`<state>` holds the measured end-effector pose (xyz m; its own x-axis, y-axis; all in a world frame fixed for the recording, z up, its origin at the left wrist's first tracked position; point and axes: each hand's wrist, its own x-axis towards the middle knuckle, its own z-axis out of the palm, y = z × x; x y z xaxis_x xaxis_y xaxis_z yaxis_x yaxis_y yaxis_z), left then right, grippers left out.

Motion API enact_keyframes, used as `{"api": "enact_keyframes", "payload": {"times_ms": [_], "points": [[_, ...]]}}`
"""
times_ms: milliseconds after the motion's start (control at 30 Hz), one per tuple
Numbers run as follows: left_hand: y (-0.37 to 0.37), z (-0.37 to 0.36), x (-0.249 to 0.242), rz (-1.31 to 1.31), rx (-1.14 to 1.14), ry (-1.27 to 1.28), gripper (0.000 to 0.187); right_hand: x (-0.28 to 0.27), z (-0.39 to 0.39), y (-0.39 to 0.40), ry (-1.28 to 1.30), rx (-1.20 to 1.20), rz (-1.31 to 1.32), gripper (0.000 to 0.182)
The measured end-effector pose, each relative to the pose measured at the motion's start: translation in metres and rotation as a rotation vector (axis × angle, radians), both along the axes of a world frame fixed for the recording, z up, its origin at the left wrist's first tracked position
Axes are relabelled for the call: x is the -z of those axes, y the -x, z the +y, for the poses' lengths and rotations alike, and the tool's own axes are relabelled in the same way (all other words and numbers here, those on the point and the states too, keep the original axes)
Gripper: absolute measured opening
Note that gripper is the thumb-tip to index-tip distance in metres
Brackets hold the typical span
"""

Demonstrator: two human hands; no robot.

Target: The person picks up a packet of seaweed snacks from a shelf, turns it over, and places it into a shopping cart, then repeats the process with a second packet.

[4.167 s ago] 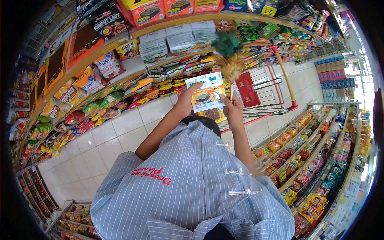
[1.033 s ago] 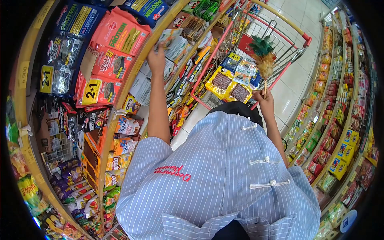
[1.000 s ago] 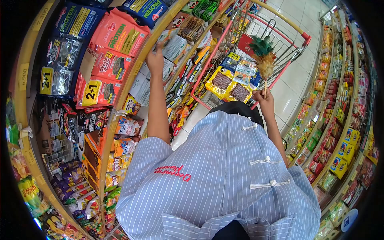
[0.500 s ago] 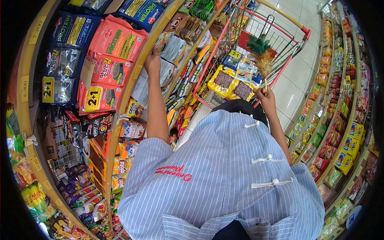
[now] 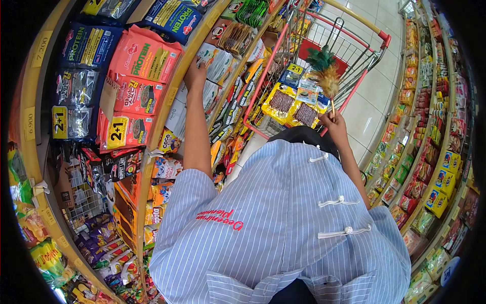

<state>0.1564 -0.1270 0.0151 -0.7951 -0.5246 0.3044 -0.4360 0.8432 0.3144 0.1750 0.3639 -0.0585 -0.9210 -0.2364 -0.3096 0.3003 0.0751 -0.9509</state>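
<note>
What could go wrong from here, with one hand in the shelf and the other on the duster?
The left hand is in among stacked white packets, so it might knock the stacks askew. The right hand grips the feather duster by its stick near the shopping cart; a swing could catch its feathers on the wire. If the cart rolled, the yellow packs inside might slide.

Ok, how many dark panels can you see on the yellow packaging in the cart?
2: one dark panel farther from the right hand, and a second dark panel nearer to it. More may be hidden under the light-coloured packets.
</note>
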Motion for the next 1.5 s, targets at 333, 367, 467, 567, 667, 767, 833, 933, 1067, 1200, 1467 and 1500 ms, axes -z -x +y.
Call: {"api": "enact_keyframes", "payload": {"times_ms": [333, 367, 467, 567, 667, 767, 833, 933, 1067, 1200, 1467, 1500], "points": [[0.011, 0.012, 0.001, -0.088, 0.002, 0.061, 0.029, 0.002, 0.001, -0.004, -0.037, -0.005, -0.036, 0.025], [0.012, 0.010, 0.002, -0.104, 0.003, 0.063, 0.028, 0.002, 0.002, -0.004, -0.038, -0.003, -0.037, 0.025], [0.013, 0.010, 0.001, -0.147, -0.014, 0.023, 0.027, 0.004, 0.002, -0.005, -0.054, -0.001, -0.046, 0.027], [0.016, 0.007, -0.003, -0.220, -0.047, -0.048, 0.029, 0.009, 0.005, -0.005, -0.104, -0.014, -0.051, 0.028], [0.019, 0.009, -0.011, -0.241, -0.057, -0.172, 0.033, 0.012, 0.005, -0.004, -0.092, -0.015, -0.047, 0.029], [0.023, 0.006, -0.011, -0.219, -0.016, -0.271, 0.039, 0.014, 0.006, -0.004, -0.102, -0.036, -0.027, 0.029], [0.022, 0.011, -0.015, -0.220, 0.019, -0.274, 0.042, 0.015, 0.004, -0.004, -0.097, -0.053, -0.042, 0.029], [0.023, 0.028, -0.020, -0.229, 0.051, -0.157, 0.052, 0.013, 0.003, -0.005, -0.097, -0.059, -0.031, 0.029], [0.020, 0.039, -0.022, -0.359, 0.038, -0.087, 0.062, 0.015, 0.003, -0.006, -0.094, -0.051, -0.036, 0.029], [0.019, 0.037, -0.006, -0.339, 0.054, -0.068, 0.068, 0.014, 0.006, -0.008, -0.106, -0.047, -0.034, 0.029], [0.010, 0.051, -0.009, -0.139, 0.040, 0.000, 0.055, 0.022, 0.019, 0.001, -0.169, -0.011, 0.043, 0.029], [0.005, 0.061, -0.013, -0.001, 0.038, 0.042, 0.050, 0.023, 0.023, 0.007, -0.172, -0.004, 0.032, 0.029]]}}
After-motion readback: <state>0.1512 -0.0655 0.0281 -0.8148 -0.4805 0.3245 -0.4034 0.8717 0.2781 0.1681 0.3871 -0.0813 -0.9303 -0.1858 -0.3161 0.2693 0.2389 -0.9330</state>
